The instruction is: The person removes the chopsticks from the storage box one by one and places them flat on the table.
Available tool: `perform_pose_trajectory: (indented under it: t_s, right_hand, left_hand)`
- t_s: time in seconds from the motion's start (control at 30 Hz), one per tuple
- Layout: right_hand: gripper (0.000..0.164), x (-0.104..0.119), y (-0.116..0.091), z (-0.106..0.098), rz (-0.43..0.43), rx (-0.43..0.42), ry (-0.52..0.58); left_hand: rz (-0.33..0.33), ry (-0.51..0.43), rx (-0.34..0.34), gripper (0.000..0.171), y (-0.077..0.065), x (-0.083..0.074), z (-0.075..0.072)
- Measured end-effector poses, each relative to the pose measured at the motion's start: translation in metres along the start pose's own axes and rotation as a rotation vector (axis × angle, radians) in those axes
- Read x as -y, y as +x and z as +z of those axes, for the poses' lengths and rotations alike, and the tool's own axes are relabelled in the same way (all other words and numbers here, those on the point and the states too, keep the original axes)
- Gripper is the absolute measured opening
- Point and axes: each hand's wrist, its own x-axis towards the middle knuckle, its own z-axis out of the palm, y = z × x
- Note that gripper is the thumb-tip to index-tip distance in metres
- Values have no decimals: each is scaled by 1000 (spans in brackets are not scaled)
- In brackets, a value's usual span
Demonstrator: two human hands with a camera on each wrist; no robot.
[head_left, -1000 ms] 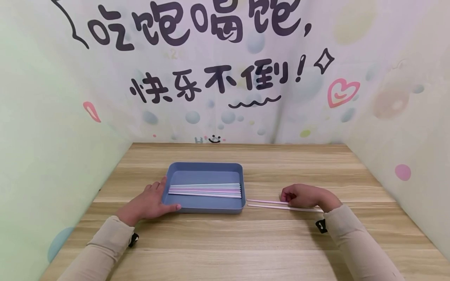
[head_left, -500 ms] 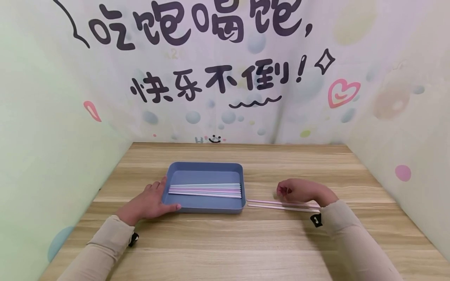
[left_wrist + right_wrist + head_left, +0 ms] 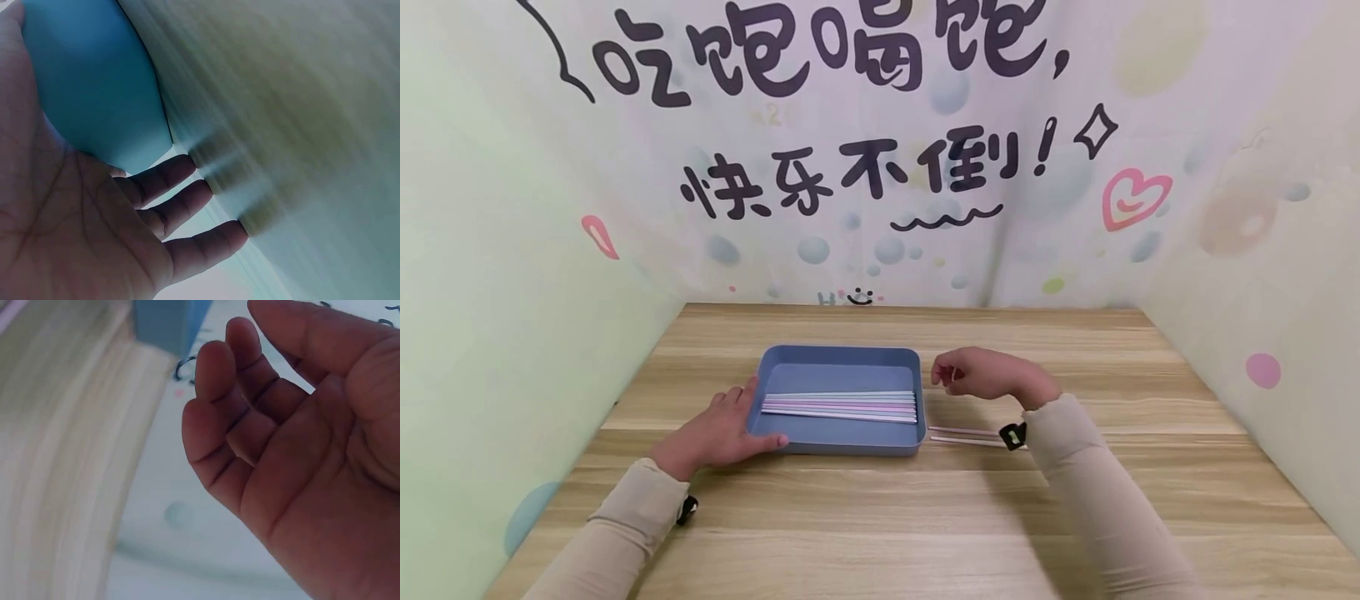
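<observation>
Wood-grain table (image 3: 880,533): one blue rectangular tray (image 3: 842,377), several slim pastel sticks (image 3: 842,407) inside, count unclear; two pale-pink sticks (image 3: 962,431) just right. Your left hand (image 3: 724,429), spread, touches the tray; your right hand (image 3: 981,372), loosely bent, holds nothing.

**Chinese slogan (image 3: 874,162) on white back wall (image 3: 850,121)**

Reads “吃饱喝饱,” above, “快乐不倒!” below, in large black characters. Also bears a faint “H” (image 3: 826,299) left of a smiley (image 3: 860,300) near the foot, and a pale yellow “2” (image 3: 774,114) between the rows.
</observation>
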Motion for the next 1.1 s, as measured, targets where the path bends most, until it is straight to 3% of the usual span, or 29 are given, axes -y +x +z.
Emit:
perform_pose_trajectory:
  t_s: [0.47, 0.83, 1.1]
  right_hand:
    - [14, 40, 68, 10, -37, -29, 6]
    - [12, 41, 103, 34, -52, -51, 42]
    - [5, 40, 118, 39, -50, -88, 35]
  left_hand:
    - [-6, 3, 2, 122, 0, -1, 0]
    - [-40, 9, 16, 126, 3, 1, 4]
    - [-21, 14, 8, 124, 2, -2, 0]
